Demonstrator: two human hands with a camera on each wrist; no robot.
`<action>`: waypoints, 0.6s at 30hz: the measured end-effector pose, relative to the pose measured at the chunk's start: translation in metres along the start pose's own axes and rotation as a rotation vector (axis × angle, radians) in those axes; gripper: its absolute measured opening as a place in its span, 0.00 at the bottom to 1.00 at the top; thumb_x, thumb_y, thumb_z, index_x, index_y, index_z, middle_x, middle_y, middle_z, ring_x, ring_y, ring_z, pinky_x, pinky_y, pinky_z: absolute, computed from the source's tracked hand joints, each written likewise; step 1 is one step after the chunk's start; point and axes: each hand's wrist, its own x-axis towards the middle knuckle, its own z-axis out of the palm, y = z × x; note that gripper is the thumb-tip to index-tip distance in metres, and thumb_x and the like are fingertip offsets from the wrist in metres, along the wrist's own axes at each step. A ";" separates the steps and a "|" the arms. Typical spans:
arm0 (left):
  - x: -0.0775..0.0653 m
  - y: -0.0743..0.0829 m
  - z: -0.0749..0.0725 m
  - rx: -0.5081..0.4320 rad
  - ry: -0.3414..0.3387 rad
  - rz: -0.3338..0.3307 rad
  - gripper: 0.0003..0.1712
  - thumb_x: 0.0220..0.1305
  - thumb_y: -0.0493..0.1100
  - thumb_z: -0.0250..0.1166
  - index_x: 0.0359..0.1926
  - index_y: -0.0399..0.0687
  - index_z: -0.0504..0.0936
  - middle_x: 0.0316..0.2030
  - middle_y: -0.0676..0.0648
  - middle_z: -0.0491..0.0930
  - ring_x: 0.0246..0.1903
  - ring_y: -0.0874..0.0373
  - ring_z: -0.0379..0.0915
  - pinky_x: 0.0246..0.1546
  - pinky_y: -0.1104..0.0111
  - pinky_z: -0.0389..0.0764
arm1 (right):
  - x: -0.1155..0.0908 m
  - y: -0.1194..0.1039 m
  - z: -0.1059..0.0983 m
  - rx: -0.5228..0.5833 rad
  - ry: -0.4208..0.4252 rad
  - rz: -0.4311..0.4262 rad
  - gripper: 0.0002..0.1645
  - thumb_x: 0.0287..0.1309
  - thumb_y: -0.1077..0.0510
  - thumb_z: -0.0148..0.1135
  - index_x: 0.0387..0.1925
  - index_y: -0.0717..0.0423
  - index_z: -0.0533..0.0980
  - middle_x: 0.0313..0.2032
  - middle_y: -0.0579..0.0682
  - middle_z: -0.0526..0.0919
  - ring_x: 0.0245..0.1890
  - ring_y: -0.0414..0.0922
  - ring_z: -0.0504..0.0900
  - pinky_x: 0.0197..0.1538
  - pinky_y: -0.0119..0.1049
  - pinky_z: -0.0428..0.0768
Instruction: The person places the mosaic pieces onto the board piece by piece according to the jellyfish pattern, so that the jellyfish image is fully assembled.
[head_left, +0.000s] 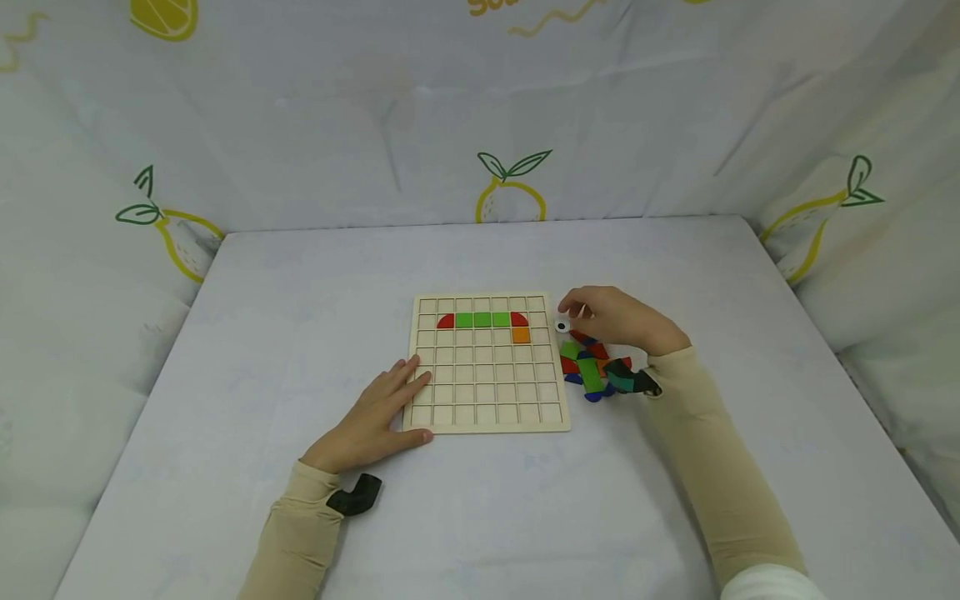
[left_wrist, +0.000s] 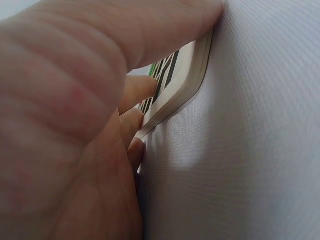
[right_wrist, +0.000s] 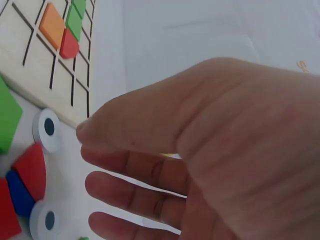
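A square wooden grid board [head_left: 486,375] lies on the table. Along its upper row, three green squares [head_left: 483,320] sit between two red rounded pieces [head_left: 446,322], with an orange square [head_left: 521,335] below the right one. My left hand [head_left: 367,425] rests at the board's lower left, fingers extended over its left edge and thumb by the bottom corner [left_wrist: 200,55]. My right hand [head_left: 611,317] hovers just right of the board, near a white eye disc [right_wrist: 47,130]. In the right wrist view its thumb and fingers are nearly straight, with nothing visible between them.
A heap of loose coloured pieces, among them a green one [head_left: 590,375], lies right of the board under my right wrist. Another eye disc [right_wrist: 46,220] shows beside a red piece [right_wrist: 32,170]. A lemon-print cloth [head_left: 390,117] hangs behind the table.
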 end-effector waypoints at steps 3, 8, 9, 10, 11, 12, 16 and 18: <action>0.000 0.000 0.000 0.002 0.002 -0.001 0.49 0.63 0.54 0.71 0.78 0.46 0.59 0.82 0.41 0.45 0.81 0.40 0.37 0.79 0.43 0.42 | 0.000 0.004 -0.003 -0.012 -0.010 0.037 0.20 0.67 0.65 0.53 0.58 0.62 0.77 0.52 0.60 0.82 0.48 0.53 0.79 0.52 0.48 0.83; -0.001 0.000 0.000 -0.007 0.002 -0.005 0.49 0.63 0.54 0.70 0.78 0.46 0.59 0.82 0.42 0.45 0.81 0.40 0.36 0.79 0.43 0.42 | 0.001 0.011 -0.004 -0.031 -0.039 0.089 0.24 0.64 0.66 0.51 0.60 0.63 0.76 0.58 0.62 0.80 0.53 0.56 0.78 0.57 0.53 0.82; -0.001 0.000 0.000 -0.008 0.003 -0.005 0.49 0.63 0.54 0.70 0.78 0.46 0.59 0.82 0.42 0.45 0.81 0.39 0.36 0.79 0.42 0.42 | 0.002 0.012 -0.003 -0.030 -0.049 0.095 0.24 0.64 0.66 0.50 0.61 0.63 0.76 0.58 0.63 0.79 0.54 0.56 0.78 0.58 0.54 0.81; -0.001 0.000 0.000 -0.006 0.004 -0.002 0.49 0.63 0.54 0.70 0.78 0.46 0.59 0.82 0.42 0.45 0.81 0.39 0.37 0.79 0.42 0.42 | 0.002 0.013 -0.003 -0.033 -0.059 0.104 0.24 0.64 0.66 0.50 0.61 0.63 0.76 0.59 0.63 0.79 0.54 0.56 0.77 0.59 0.55 0.81; -0.001 0.000 0.000 -0.005 0.004 -0.003 0.49 0.63 0.54 0.70 0.78 0.46 0.59 0.82 0.42 0.45 0.81 0.40 0.36 0.79 0.43 0.42 | 0.003 0.013 -0.002 -0.033 -0.066 0.110 0.25 0.63 0.66 0.50 0.60 0.63 0.77 0.59 0.63 0.79 0.54 0.56 0.77 0.60 0.55 0.81; -0.001 0.000 0.000 -0.004 0.004 -0.003 0.49 0.63 0.54 0.70 0.78 0.46 0.59 0.82 0.42 0.45 0.81 0.40 0.36 0.79 0.43 0.42 | 0.003 0.014 0.000 -0.035 -0.072 0.116 0.24 0.63 0.66 0.51 0.60 0.63 0.77 0.59 0.63 0.79 0.54 0.56 0.77 0.60 0.56 0.80; -0.001 0.000 0.000 0.007 0.009 0.004 0.49 0.63 0.54 0.71 0.79 0.47 0.59 0.82 0.42 0.45 0.81 0.40 0.37 0.79 0.42 0.42 | 0.005 0.015 0.003 -0.052 -0.082 0.125 0.21 0.62 0.64 0.58 0.57 0.62 0.80 0.56 0.62 0.79 0.52 0.55 0.76 0.59 0.54 0.80; -0.001 0.000 0.000 0.007 0.010 0.005 0.49 0.63 0.54 0.71 0.79 0.47 0.58 0.82 0.42 0.45 0.81 0.40 0.37 0.79 0.42 0.42 | 0.005 0.015 0.004 -0.064 -0.084 0.124 0.20 0.62 0.63 0.61 0.55 0.62 0.80 0.54 0.62 0.79 0.51 0.55 0.75 0.58 0.54 0.80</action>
